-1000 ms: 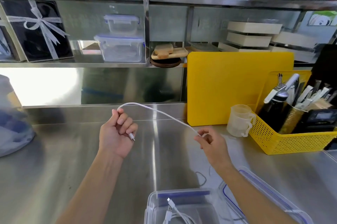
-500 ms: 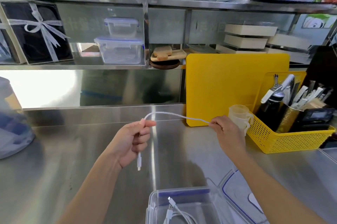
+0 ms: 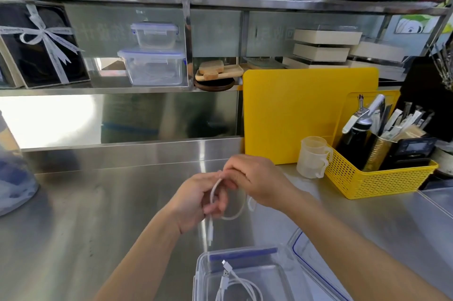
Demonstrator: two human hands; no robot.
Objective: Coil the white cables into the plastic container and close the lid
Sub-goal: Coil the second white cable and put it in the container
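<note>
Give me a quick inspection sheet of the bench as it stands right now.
Surface: steel counter, bare at left.
Job's things: open plastic container holding one coiled cable; lid beside it.
Clutter: yellow basket, measuring cup, yellow board.
Grippers: left hand and right hand both grip the white cable.
Cables: looped, plug dangling above container.
Surroundings: shelves with boxes, jars.
</note>
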